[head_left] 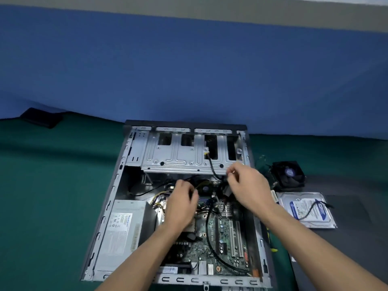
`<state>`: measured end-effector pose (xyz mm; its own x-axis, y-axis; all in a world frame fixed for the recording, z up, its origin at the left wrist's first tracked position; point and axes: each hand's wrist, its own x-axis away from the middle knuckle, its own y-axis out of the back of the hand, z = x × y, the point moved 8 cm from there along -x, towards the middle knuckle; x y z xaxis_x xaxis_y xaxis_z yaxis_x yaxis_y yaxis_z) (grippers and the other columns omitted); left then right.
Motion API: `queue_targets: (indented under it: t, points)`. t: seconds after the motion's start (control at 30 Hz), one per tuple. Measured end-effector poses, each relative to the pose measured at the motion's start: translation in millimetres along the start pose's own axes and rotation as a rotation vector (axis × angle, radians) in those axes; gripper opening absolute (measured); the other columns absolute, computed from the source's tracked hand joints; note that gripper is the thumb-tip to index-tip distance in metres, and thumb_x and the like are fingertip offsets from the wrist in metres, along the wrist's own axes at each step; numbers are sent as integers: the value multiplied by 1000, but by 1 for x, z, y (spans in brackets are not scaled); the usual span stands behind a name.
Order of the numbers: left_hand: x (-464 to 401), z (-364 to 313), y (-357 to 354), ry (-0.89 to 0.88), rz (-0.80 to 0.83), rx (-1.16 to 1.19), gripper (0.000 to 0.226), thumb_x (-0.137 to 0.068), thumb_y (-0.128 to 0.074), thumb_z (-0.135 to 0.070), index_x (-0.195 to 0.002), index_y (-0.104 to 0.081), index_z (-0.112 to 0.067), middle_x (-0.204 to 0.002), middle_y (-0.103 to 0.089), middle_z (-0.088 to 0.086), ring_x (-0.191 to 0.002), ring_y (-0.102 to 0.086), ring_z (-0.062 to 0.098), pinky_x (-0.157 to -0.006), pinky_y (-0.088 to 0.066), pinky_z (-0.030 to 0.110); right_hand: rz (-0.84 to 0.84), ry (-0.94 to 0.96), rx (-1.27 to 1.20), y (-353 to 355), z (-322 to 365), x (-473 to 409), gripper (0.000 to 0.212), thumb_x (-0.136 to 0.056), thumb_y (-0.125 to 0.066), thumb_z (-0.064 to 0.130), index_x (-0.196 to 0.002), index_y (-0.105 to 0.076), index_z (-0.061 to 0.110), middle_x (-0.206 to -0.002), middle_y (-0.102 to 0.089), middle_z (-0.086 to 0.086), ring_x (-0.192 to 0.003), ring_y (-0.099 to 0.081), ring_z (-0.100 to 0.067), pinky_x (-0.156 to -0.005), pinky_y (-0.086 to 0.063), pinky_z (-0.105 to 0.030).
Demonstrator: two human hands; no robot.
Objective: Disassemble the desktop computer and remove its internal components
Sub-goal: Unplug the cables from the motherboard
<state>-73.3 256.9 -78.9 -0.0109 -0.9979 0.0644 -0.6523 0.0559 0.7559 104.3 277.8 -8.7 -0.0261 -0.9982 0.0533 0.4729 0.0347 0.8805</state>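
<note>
At frame centre, inside the case (117,198), our left hand (181,203) and right hand (249,186) both curl among cables (212,166), exact grips unclear; we should pull plugs, not wires.

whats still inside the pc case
Inside the case: power supply, motherboard, cables, drive cage. Both hands cover the middle.

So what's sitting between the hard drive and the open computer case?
In the head view, the right hand's forearm crosses that gap between hard drive and computer case.
</note>
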Motion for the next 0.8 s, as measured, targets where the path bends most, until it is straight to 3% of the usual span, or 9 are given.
queue_targets:
  t: [0.07, 0.13, 0.23, 0.37, 0.43, 0.5, 0.63, 0.7, 0.8]
  points:
    - [-7, 14, -4, 191, -14, 32, 14, -96, -46, -21, -85, -48, -12, -82, -50, -2, -73, -45, 14, -64, -30, 25, -92, 57, 111, 6, 3, 6, 8, -88, -51, 24, -85, -57, 27, -72, -46, 15, -75, -38, -8, -57, -27, -28]
    - [-16, 19, -11, 272, 27, -61, 20, -96, -45, -20, -79, -43, -10, -80, -55, 6, -70, -46, 21, -62, -30, 29, -115, 31, 102, 5, -2, 10, 5, -88, -50, 25, -87, -55, 24, -71, -44, 13, -77, -37, -10, -58, -28, -29]
    - [-28, 26, -17, 384, 80, -87, 26, -95, -47, -18, -74, -50, -3, -90, -63, 22, -81, -58, 35, -65, -39, 34, -112, 31, 122, -2, -3, 13, 9, -88, -51, 26, -88, -57, 19, -65, -35, 12, -73, -40, -14, -58, -32, -29]
    - [-37, 31, -26, 483, 167, -110, 28, -89, -46, -15, -72, -61, 3, -94, -65, 26, -80, -59, 35, -65, -43, 35, -108, 40, 122, -4, -2, 12, 12, -86, -53, 26, -85, -62, 17, -62, -29, 12, -67, -38, -14, -56, -33, -29]
    - [-42, 28, -30, 465, 229, -209, 26, -88, -45, -15, -69, -58, -3, -96, -65, 22, -79, -56, 32, -65, -39, 30, -107, 41, 114, -4, -3, 12, 12, -85, -53, 25, -84, -62, 16, -61, -28, 12, -65, -39, -15, -56, -37, -29]
    - [-46, 23, -38, 398, 312, -342, 26, -89, -43, -15, -78, -63, -3, -101, -66, 21, -91, -59, 33, -70, -40, 30, -93, 46, 119, -6, -3, 12, 13, -85, -52, 26, -85, -61, 16, -61, -31, 10, -66, -41, -15, -58, -41, -30]
    - [-46, 14, -50, 214, 388, -549, 25, -95, -42, -18, -79, -58, -7, -97, -67, 17, -92, -62, 33, -71, -41, 32, -99, 54, 122, -7, -3, 10, 15, -85, -51, 27, -83, -61, 17, -59, -30, 11, -69, -40, -13, -56, -36, -28]
    - [-51, 14, -51, 185, 393, -573, 19, -93, -45, -13, -92, -63, -5, -102, -65, 16, -94, -62, 33, -72, -43, 33, -108, 58, 125, -8, -3, 10, 16, -86, -50, 27, -83, -61, 17, -59, -35, 9, -69, -40, -13, -55, -34, -28]
    - [-65, 16, -48, 147, 359, -551, 26, -94, -44, -12, -116, -57, -8, -121, -56, 17, -108, -55, 33, -87, -44, 36, -114, 71, 143, -8, -3, 10, 17, -86, -49, 26, -83, -62, 15, -63, -44, 4, -71, -42, -15, -57, -32, -28]
